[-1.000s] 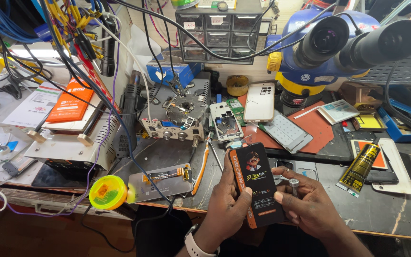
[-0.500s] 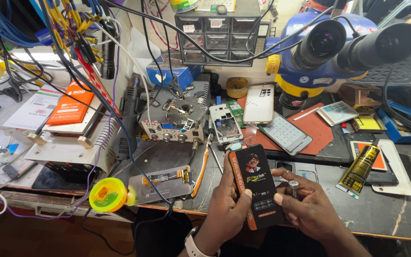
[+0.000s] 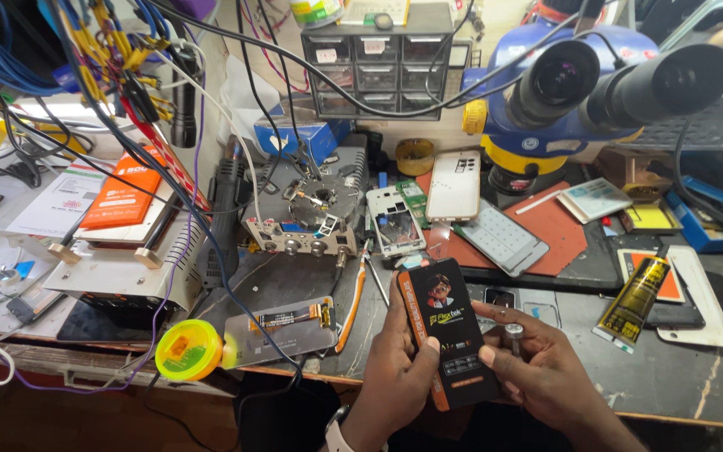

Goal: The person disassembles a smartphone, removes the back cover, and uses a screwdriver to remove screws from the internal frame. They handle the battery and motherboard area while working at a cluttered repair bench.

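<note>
Since a moment ago I've drawn the black packet [image 3: 448, 343] slightly nearer, still pinched upright above the tabletop [image 3: 671, 377] edge. My left hand [image 3: 395, 368] wraps its orange spine, my right hand [image 3: 537, 368] closes on the other edge with a small metal cylinder [image 3: 514, 336]. It seems light, stiff and slick, best gripped by its long edges.

Flat black packet [image 3: 449, 335] with orange edge — upright, face up, above the bench edge
</note>
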